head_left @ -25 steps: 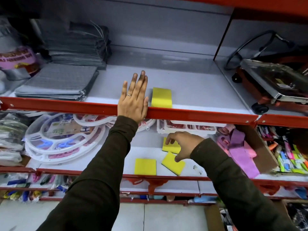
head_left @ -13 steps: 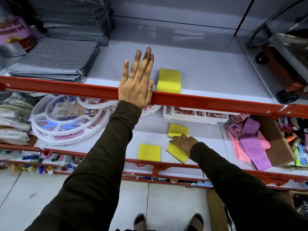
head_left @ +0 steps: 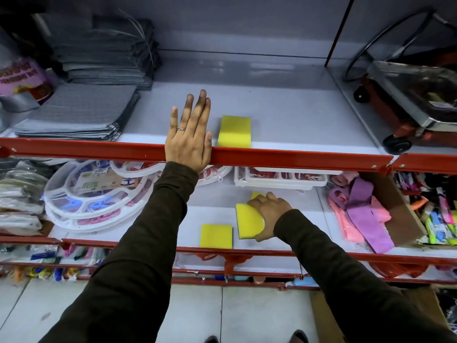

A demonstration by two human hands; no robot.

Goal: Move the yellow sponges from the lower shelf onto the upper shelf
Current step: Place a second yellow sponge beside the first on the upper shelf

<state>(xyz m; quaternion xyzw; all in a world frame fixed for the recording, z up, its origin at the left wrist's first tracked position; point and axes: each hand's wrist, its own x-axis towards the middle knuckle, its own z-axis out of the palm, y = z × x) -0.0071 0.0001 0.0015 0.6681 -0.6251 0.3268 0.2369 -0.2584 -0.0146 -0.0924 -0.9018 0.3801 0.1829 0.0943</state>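
Note:
One yellow sponge (head_left: 234,131) lies on the upper shelf (head_left: 296,120), just behind its red front rail. My left hand (head_left: 189,134) rests flat and open on that rail, just left of this sponge. On the lower shelf (head_left: 212,214), my right hand (head_left: 269,215) grips a yellow sponge (head_left: 248,220), tilted up on its edge. A corner of another yellow sponge (head_left: 256,195) shows behind my fingers. A third yellow sponge (head_left: 216,235) lies flat near the front edge, left of the held one.
Stacked grey cloths (head_left: 79,112) fill the upper shelf's left side; a red wheeled cart with a steel plate (head_left: 408,100) stands at its right. White round plastic hangers (head_left: 84,194), a white tray (head_left: 282,179) and pink and purple items (head_left: 361,211) crowd the lower shelf.
My right hand has closed around the front sponge on the lower shelf and tipped it up off the surface. My left hand stays on the upper rail.

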